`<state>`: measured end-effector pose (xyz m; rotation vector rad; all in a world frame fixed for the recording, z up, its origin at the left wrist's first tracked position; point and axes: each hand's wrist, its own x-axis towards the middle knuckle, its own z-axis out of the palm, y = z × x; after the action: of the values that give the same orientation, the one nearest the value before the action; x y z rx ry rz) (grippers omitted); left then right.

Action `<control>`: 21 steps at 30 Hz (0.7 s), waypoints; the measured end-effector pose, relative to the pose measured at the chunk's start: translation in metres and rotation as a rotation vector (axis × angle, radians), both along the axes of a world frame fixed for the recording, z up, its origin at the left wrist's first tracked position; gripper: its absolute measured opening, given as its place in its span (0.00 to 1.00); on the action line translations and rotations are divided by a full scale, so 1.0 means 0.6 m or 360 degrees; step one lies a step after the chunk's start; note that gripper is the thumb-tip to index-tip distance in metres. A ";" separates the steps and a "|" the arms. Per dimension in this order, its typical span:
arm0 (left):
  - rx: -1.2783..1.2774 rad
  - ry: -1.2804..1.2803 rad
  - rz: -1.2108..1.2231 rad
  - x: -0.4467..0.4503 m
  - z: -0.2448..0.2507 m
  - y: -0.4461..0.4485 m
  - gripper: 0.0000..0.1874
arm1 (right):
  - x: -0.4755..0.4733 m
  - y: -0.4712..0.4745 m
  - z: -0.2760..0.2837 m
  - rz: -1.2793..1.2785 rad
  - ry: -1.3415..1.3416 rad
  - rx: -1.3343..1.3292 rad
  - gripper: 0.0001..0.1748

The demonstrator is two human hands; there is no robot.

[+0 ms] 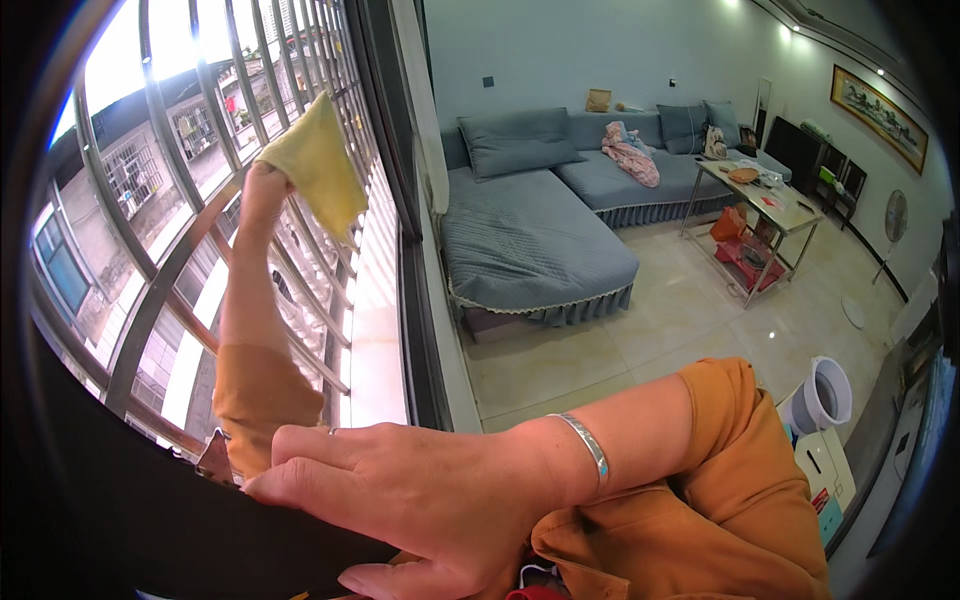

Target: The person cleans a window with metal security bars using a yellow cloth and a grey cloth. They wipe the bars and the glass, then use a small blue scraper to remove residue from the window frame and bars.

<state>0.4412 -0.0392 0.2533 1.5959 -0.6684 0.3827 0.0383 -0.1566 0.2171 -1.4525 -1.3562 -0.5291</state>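
My left hand [264, 199] grips one end of a yellow cloth [324, 165]. That arm is stretched out past the window frame [386, 150], beside the metal bars [202, 112] of a window guard. The cloth fans out up and to the right of the fist, in front of the bars. Closer to the camera, my right hand [420, 487] reaches across to the left, back upward, with a silver bracelet at the wrist. Its bent fingers are by the left sleeve [262, 405] and a dark surface [150, 495]; what they touch is hidden.
Below the bars runs a pale sill [375, 345]. Inside the room stands a blue-grey sofa [525, 240] with cushions and a pink cloth [631, 154]. A metal-legged table [787, 206] holds several items. A white bucket [823, 394] and a fan [895, 217] are at the right.
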 end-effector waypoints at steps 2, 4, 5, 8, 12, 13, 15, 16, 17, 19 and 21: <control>0.0100 -0.0055 -0.0020 0.007 0.016 0.027 0.12 | 0.002 -0.006 0.000 0.0032 0.0029 -0.0097 0.33; 0.0251 -0.0208 0.0167 0.029 0.019 0.019 0.11 | 0.003 -0.002 0.000 0.0047 0.0030 -0.0094 0.33; 0.0338 -0.0318 0.0262 0.042 0.019 0.004 0.11 | 0.003 0.003 0.000 0.0029 0.0009 -0.0033 0.30; 0.0396 -0.0386 0.0517 0.057 0.006 -0.041 0.11 | 0.006 0.016 0.003 0.0006 -0.0070 0.0125 0.28; 0.0170 -0.0213 0.0019 0.026 0.008 -0.014 0.14 | -0.004 0.000 0.008 -0.0009 0.0047 -0.0069 0.28; 0.0230 -0.0283 -0.0086 0.015 0.011 0.011 0.15 | -0.006 -0.004 0.008 -0.0009 0.0073 -0.0100 0.28; 0.0191 -0.0079 -0.0175 0.009 0.022 0.033 0.15 | -0.006 -0.001 0.007 0.0025 0.0055 -0.0034 0.28; 0.0286 -0.0120 -0.0035 0.010 0.029 0.038 0.15 | -0.006 0.002 0.005 0.0038 0.0040 -0.0007 0.28; 0.0368 -0.0184 0.0077 0.013 0.033 0.034 0.15 | -0.005 0.005 0.003 0.0027 -0.0005 -0.0011 0.28; 0.0579 -0.0228 0.0391 0.020 0.043 0.012 0.15 | -0.004 0.012 -0.001 0.0028 -0.0034 0.0041 0.28; 0.0551 -0.0248 0.0471 0.016 0.033 -0.020 0.15 | -0.005 0.015 -0.002 0.0026 -0.0008 0.0090 0.28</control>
<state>0.4506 -0.0511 0.2730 2.0192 -0.6415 0.6408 0.0355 -0.1478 0.2157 -1.3945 -1.3454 -0.5564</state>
